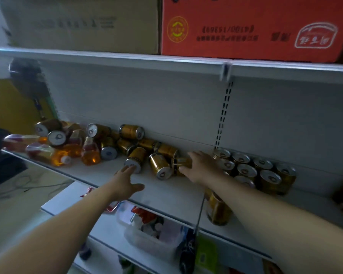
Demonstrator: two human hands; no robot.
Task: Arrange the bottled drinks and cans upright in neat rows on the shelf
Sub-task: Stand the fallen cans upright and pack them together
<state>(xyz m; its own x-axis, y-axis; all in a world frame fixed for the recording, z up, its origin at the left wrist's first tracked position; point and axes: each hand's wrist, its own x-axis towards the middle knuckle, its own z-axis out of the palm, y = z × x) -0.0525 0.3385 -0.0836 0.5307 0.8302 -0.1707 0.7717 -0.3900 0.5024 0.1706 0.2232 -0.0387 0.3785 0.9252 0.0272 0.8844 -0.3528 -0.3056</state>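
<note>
Several bottles (53,153) of amber drink lie on their sides at the nine o'clock end of the shelf (166,194), too blurred to count. At their three o'clock a heap of gold cans (131,131) sprawls against the back wall, most of them toppled.

The left hand (125,182) reaches in with its fingers straight and released, holding nothing. Its fingertips are at the lid of a toppled can (136,155), but whether they touch it cannot be told. Further toward three o'clock, the right hand (198,167) wraps its fingers round a fallen can (183,162), just beside the upright block (265,175) standing in rows.

The step in hand looks like moving cans one by one from heap to rows. Next, the fallen can probably needs turning upright and setting at the six o'clock edge of the block, while the left hand closes on its own can.

The right forearm covers part of the front row and the top of a lone can (218,211) near the shelf lip. The lower shelf is a dim jumble.
</note>
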